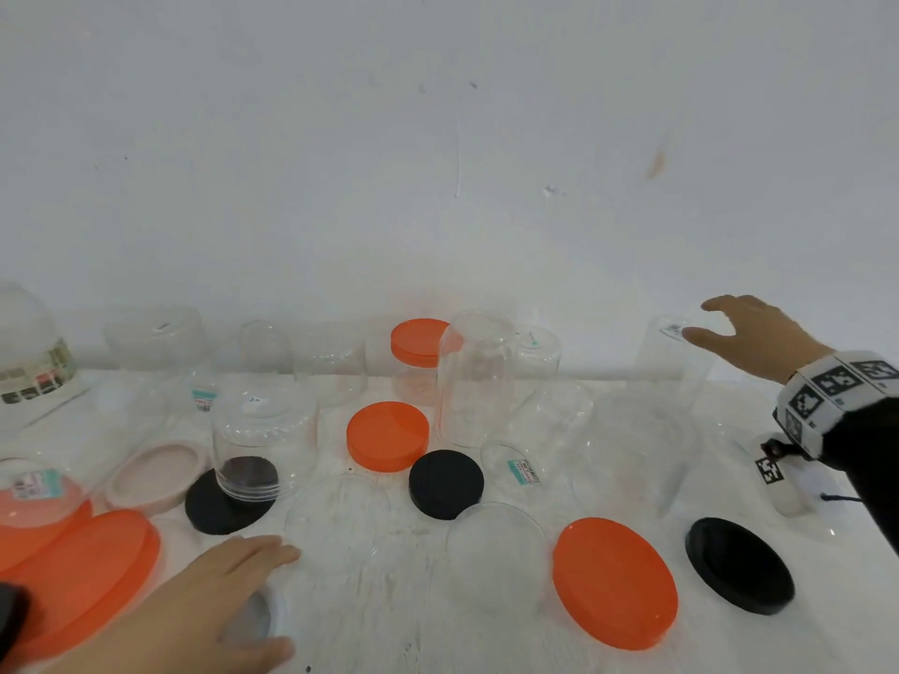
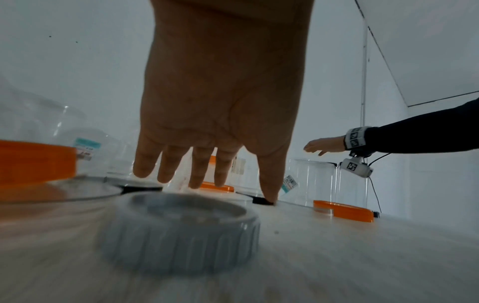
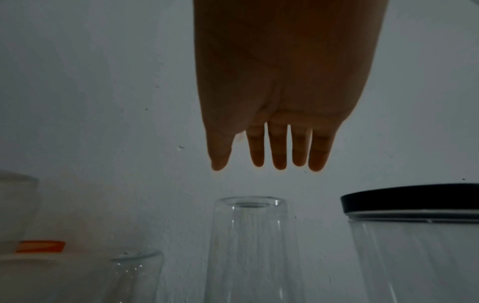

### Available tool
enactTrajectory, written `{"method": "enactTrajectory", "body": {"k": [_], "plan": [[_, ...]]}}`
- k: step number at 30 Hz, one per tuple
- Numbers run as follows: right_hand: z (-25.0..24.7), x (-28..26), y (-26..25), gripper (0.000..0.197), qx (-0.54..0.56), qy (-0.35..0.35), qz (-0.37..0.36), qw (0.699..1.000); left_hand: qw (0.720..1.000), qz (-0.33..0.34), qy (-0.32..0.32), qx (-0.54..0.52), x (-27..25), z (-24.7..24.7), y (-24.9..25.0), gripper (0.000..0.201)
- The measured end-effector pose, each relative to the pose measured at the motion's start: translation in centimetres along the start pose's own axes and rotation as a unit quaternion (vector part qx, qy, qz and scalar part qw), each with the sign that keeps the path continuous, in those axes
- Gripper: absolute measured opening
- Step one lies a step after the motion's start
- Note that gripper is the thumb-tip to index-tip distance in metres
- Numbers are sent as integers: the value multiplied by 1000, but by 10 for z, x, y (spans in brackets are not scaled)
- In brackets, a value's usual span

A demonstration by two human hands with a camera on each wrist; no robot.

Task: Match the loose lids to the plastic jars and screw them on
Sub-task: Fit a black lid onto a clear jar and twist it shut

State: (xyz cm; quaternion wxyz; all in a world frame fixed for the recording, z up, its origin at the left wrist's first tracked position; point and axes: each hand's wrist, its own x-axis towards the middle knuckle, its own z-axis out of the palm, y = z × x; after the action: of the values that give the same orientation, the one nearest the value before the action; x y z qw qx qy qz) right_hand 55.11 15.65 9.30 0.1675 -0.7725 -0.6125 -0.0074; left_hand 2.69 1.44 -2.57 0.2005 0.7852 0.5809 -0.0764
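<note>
Many clear plastic jars stand mouth-down on the white table point(image 1: 389, 600). Loose lids lie among them: an orange lid point(image 1: 387, 436), a black lid point(image 1: 446, 484), a bigger orange lid point(image 1: 615, 583) and another black lid point(image 1: 739, 564). My left hand point(image 1: 243, 576) hovers open, fingers straight, just above a ribbed grey-white lid point(image 2: 181, 229) at the front left, not holding it. My right hand point(image 1: 729, 323) is open at the back right, fingers spread over the upturned base of a tall inverted jar point(image 1: 676, 372), which stands directly under the fingertips point(image 3: 279, 162) in the right wrist view.
A pink lid point(image 1: 155, 474) and a large orange lid point(image 1: 82, 576) lie at the left. A third black lid point(image 1: 224, 513) sits partly under an inverted jar point(image 1: 258, 440). An orange-lidded jar point(image 1: 418, 352) stands at the back, and a black-lidded jar point(image 3: 414, 205) beside my right hand. A wall runs behind the table.
</note>
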Motion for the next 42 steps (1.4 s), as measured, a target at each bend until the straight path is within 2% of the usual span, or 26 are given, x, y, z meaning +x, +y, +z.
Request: {"method": "enactTrajectory", "body": {"k": [1,3,5,8,14,19,24,29,34,37,39,42], "plan": [[3,7,0,59,-5,-31,1,999,1000,24,2,7,0,-5,12,109],[9,17,1,61,-18,-75,3,997,995,67,75,0,11,-17,27,86],[15,24,1,57,-28,-100,9,995,993,76,88,-22,23,-30,44,72],[20,28,2,47,-4,-108,6,994,992,89,86,-32,52,-38,64,70],[23,26,6,34,30,-66,-20,997,991,117,69,-21,114,-45,94,66],[21,19,11,47,45,-47,-19,998,988,152,4,-6,143,-47,102,61],[12,5,20,64,70,1,-24,997,985,169,-26,30,155,-47,107,68],[-7,-9,23,73,91,50,-19,994,984,144,-21,104,161,-43,109,78],[-26,-30,18,79,135,100,-20,986,988,124,-15,92,157,-45,106,82],[-36,-44,10,88,153,102,-11,983,991,114,-6,73,148,-50,101,84],[-39,-54,4,86,178,89,-2,980,992,107,1,65,142,-55,98,86],[-43,-68,-6,73,222,88,-6,971,993,103,19,47,129,-62,93,88]]}}
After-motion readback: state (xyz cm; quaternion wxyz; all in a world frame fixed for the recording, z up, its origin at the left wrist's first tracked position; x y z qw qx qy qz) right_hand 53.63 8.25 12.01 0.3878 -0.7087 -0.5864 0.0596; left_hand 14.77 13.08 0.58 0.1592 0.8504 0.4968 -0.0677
